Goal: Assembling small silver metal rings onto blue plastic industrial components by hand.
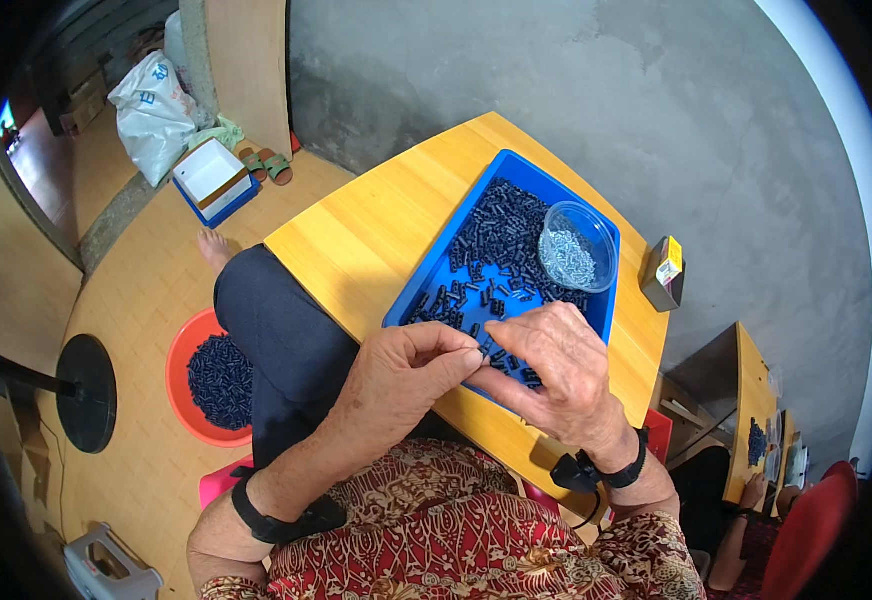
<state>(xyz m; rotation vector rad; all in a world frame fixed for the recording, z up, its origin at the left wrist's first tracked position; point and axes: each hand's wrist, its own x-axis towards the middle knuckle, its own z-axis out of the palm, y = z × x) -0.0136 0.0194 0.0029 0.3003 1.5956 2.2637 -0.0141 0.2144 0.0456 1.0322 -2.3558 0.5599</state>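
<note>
My left hand [396, 375] and my right hand [561, 365] meet over the near edge of a blue tray [403, 306]. The left thumb and forefinger are pinched together. My right fingers are curled, with the thumb touching or almost touching the left fingertips. Whatever small piece lies between them is mostly hidden. Many small black plastic pieces [501, 220] are heaped in the tray's far part, with looser ones scattered nearer my hands. A clear round tub [578, 246] of small shiny metal pieces [566, 260] rests in the tray at the right.
The tray stands on a yellow wooden table [356, 250]. A dark box [664, 285] sits by its right edge. On the floor to the left are an orange basin [178, 370] of black pieces and a round black base [91, 395]. A person's arm [731, 555] shows at lower right.
</note>
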